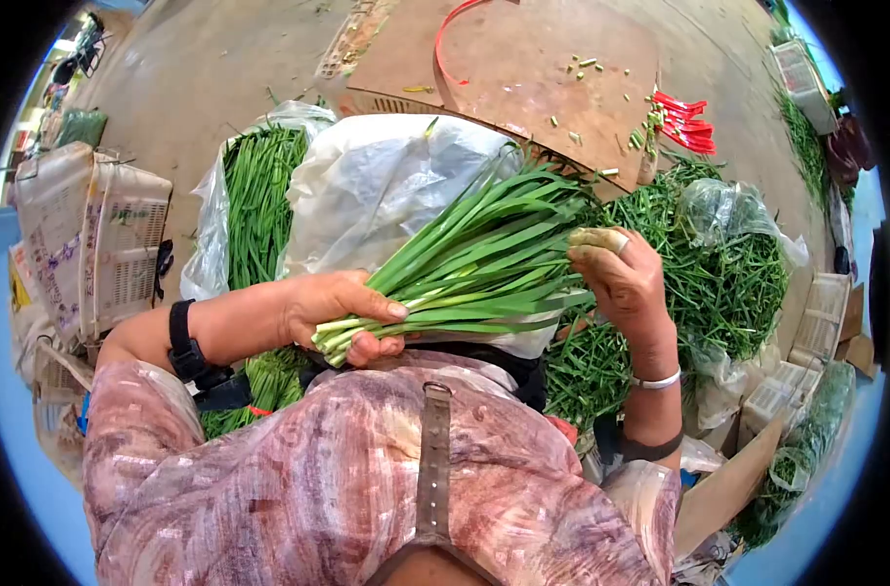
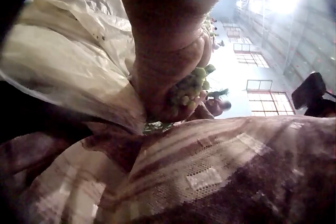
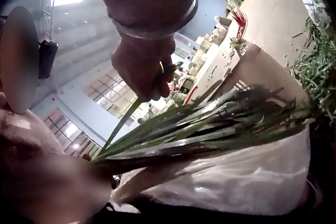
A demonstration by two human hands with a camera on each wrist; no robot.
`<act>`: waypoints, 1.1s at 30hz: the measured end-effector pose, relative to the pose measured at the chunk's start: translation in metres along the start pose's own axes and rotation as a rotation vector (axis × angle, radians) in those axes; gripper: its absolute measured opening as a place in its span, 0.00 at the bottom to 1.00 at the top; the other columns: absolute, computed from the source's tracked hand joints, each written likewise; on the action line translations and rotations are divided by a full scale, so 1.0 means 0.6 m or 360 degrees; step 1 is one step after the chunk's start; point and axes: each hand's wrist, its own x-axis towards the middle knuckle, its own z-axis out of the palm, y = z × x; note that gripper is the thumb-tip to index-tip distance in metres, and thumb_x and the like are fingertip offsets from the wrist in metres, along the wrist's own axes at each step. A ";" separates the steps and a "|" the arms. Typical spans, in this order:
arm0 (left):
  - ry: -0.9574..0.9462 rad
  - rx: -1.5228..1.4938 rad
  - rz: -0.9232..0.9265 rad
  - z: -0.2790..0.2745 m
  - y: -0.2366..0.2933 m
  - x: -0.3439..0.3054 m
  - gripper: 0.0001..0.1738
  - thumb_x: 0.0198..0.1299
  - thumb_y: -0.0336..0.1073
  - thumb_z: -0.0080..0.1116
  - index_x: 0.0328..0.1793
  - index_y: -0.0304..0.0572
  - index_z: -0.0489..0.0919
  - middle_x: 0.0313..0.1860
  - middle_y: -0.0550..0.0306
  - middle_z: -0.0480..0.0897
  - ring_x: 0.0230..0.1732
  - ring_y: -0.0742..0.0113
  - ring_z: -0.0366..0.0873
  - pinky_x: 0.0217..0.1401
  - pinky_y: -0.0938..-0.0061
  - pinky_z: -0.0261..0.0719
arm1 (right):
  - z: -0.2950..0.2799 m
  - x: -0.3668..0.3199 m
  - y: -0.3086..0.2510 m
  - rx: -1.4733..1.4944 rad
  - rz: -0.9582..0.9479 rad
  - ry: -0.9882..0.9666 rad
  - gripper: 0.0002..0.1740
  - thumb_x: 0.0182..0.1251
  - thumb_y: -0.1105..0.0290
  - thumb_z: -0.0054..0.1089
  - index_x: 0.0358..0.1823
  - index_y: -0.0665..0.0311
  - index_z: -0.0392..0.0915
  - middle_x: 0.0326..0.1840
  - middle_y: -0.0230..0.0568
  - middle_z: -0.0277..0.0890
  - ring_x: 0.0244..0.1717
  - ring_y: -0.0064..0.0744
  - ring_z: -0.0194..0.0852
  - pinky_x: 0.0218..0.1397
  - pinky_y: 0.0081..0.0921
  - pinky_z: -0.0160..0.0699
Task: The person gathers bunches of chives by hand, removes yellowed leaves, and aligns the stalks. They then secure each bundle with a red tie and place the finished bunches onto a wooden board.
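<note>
My left hand (image 1: 345, 305) grips a bunch of long green leaves (image 1: 484, 244) around its pale stem ends, with the tips fanning to the right. In the left wrist view, cut stem ends (image 2: 188, 88) poke out of the left hand (image 2: 169, 71). Fingers curled, my right hand (image 1: 621, 276) is at the right side of the bunch. The right wrist view has the right hand (image 3: 142, 69) pinching one leaf (image 3: 122, 124), raised above the rest of the bunch (image 3: 210, 124).
White plastic (image 1: 352, 186) lies under and behind the bunch. Bagged greens (image 1: 259, 195) stand at its left, a heap of loose greens (image 1: 723, 283) at its right. Beyond are a brown board (image 1: 523, 73) with cut bits and red strips (image 1: 684, 124). Crates (image 1: 127, 244) stand far left.
</note>
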 end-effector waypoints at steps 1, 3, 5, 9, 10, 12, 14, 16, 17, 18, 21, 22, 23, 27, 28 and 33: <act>0.0012 0.0020 0.0001 0.001 0.000 0.001 0.15 0.60 0.36 0.54 0.46 0.33 0.68 0.28 0.51 0.73 0.19 0.76 0.63 0.19 0.82 0.63 | -0.007 -0.004 0.006 -0.0034 0.0048 -0.0031 0.06 0.45 0.75 0.63 0.27 0.60 0.77 0.34 0.35 0.77 0.33 0.37 0.76 0.33 0.29 0.73; 0.0029 0.0033 0.0013 -0.001 -0.002 0.003 0.19 0.59 0.36 0.56 0.50 0.32 0.66 0.27 0.50 0.73 0.18 0.77 0.63 0.18 0.82 0.62 | -0.022 -0.021 0.035 -0.0151 0.0164 -0.0156 0.06 0.46 0.75 0.61 0.28 0.61 0.77 0.30 0.37 0.77 0.31 0.38 0.75 0.33 0.30 0.74; 0.0023 0.0040 0.0036 -0.003 -0.004 0.005 0.23 0.58 0.37 0.56 0.54 0.32 0.64 0.27 0.49 0.72 0.18 0.77 0.63 0.17 0.83 0.62 | -0.035 -0.050 0.071 -0.0467 0.0656 -0.0475 0.07 0.48 0.74 0.61 0.32 0.63 0.78 0.36 0.40 0.77 0.36 0.42 0.76 0.38 0.33 0.74; 0.0010 -0.0058 -0.0030 -0.004 -0.003 0.004 0.14 0.61 0.36 0.52 0.47 0.34 0.67 0.28 0.49 0.72 0.19 0.76 0.63 0.19 0.82 0.64 | -0.055 -0.044 0.056 -0.0829 0.1107 -0.0297 0.17 0.48 0.73 0.64 0.43 0.63 0.77 0.48 0.45 0.74 0.47 0.46 0.73 0.48 0.35 0.73; 0.0009 -0.0049 -0.0031 0.001 -0.002 0.004 0.14 0.61 0.36 0.52 0.47 0.34 0.67 0.28 0.49 0.72 0.19 0.76 0.63 0.19 0.82 0.64 | -0.058 -0.021 0.027 -0.0806 0.0961 -0.0313 0.27 0.45 0.73 0.67 0.51 0.61 0.73 0.55 0.47 0.71 0.54 0.46 0.70 0.54 0.34 0.71; 0.0029 -0.0089 -0.0070 0.014 0.002 0.002 0.13 0.61 0.36 0.51 0.46 0.34 0.67 0.28 0.49 0.72 0.19 0.76 0.63 0.19 0.82 0.64 | -0.049 0.048 -0.057 -0.0118 0.0607 -0.0322 0.40 0.36 0.71 0.73 0.58 0.59 0.68 0.61 0.47 0.65 0.62 0.45 0.62 0.63 0.36 0.64; -0.0023 -0.0087 -0.0088 0.018 0.006 0.005 0.13 0.62 0.36 0.51 0.46 0.34 0.67 0.28 0.49 0.72 0.18 0.76 0.63 0.19 0.82 0.64 | -0.009 0.091 -0.124 0.0248 0.0169 -0.0488 0.55 0.28 0.64 0.77 0.66 0.59 0.58 0.69 0.53 0.53 0.69 0.51 0.49 0.70 0.40 0.52; 0.0117 -0.0139 -0.0129 0.023 0.009 0.001 0.13 0.62 0.36 0.51 0.45 0.34 0.67 0.27 0.49 0.72 0.18 0.76 0.63 0.18 0.81 0.63 | 0.050 0.107 -0.152 0.0533 -0.0157 -0.0641 0.61 0.31 0.61 0.76 0.70 0.61 0.46 0.68 0.54 0.52 0.71 0.53 0.43 0.71 0.48 0.43; 0.0015 -0.0140 -0.0108 0.021 0.008 0.000 0.13 0.62 0.36 0.51 0.45 0.33 0.67 0.27 0.49 0.72 0.18 0.76 0.64 0.18 0.81 0.63 | 0.071 0.116 -0.148 0.0479 -0.0231 -0.0728 0.60 0.34 0.58 0.74 0.70 0.62 0.45 0.67 0.51 0.54 0.71 0.50 0.44 0.70 0.49 0.42; 0.0015 -0.0125 -0.0115 0.021 0.010 -0.005 0.13 0.62 0.36 0.51 0.45 0.33 0.67 0.27 0.49 0.72 0.18 0.76 0.64 0.18 0.81 0.63 | 0.082 0.112 -0.134 0.0468 -0.0224 -0.0718 0.60 0.34 0.58 0.74 0.70 0.62 0.45 0.67 0.51 0.54 0.71 0.50 0.44 0.70 0.49 0.42; 0.0124 0.0021 -0.0109 0.035 0.020 -0.030 0.15 0.59 0.35 0.54 0.46 0.33 0.67 0.28 0.49 0.73 0.18 0.76 0.64 0.17 0.83 0.64 | 0.088 0.113 -0.109 0.0295 -0.0088 -0.0844 0.57 0.35 0.54 0.73 0.68 0.59 0.50 0.68 0.46 0.55 0.71 0.44 0.46 0.70 0.51 0.42; 0.0122 0.0019 -0.0106 0.038 0.019 -0.036 0.15 0.59 0.35 0.54 0.46 0.33 0.67 0.28 0.49 0.73 0.18 0.76 0.64 0.17 0.83 0.64 | 0.092 0.112 -0.108 0.0295 -0.0091 -0.0846 0.57 0.35 0.54 0.73 0.68 0.59 0.50 0.68 0.46 0.55 0.71 0.44 0.46 0.70 0.51 0.42; 0.0137 0.0040 -0.0094 0.041 0.018 -0.039 0.15 0.59 0.35 0.55 0.47 0.33 0.67 0.28 0.49 0.73 0.19 0.76 0.64 0.17 0.83 0.64 | 0.098 0.108 -0.105 0.0299 -0.0131 -0.0792 0.56 0.35 0.53 0.72 0.68 0.58 0.51 0.67 0.46 0.55 0.71 0.44 0.46 0.69 0.52 0.42; 0.0226 0.0082 -0.0094 0.036 0.025 -0.046 0.16 0.59 0.34 0.56 0.48 0.35 0.67 0.29 0.48 0.74 0.19 0.75 0.65 0.19 0.81 0.67 | 0.128 0.111 -0.091 0.0328 -0.0198 -0.0717 0.51 0.39 0.51 0.70 0.66 0.56 0.54 0.66 0.45 0.56 0.71 0.44 0.47 0.69 0.54 0.42; 0.0281 0.0105 -0.0098 0.038 0.027 -0.048 0.16 0.58 0.34 0.56 0.48 0.35 0.67 0.29 0.47 0.74 0.19 0.75 0.66 0.19 0.80 0.68 | 0.135 0.113 -0.090 0.0337 -0.0200 -0.0745 0.50 0.39 0.51 0.69 0.65 0.57 0.55 0.66 0.46 0.56 0.71 0.43 0.47 0.69 0.54 0.41; 0.0381 0.0277 -0.0107 0.059 0.048 -0.064 0.16 0.57 0.35 0.57 0.47 0.34 0.68 0.30 0.47 0.76 0.21 0.72 0.71 0.21 0.77 0.71 | 0.156 0.114 -0.091 0.0367 -0.0208 -0.0286 0.23 0.48 0.70 0.54 0.50 0.60 0.67 0.30 0.38 0.72 0.36 0.42 0.75 0.54 0.40 0.67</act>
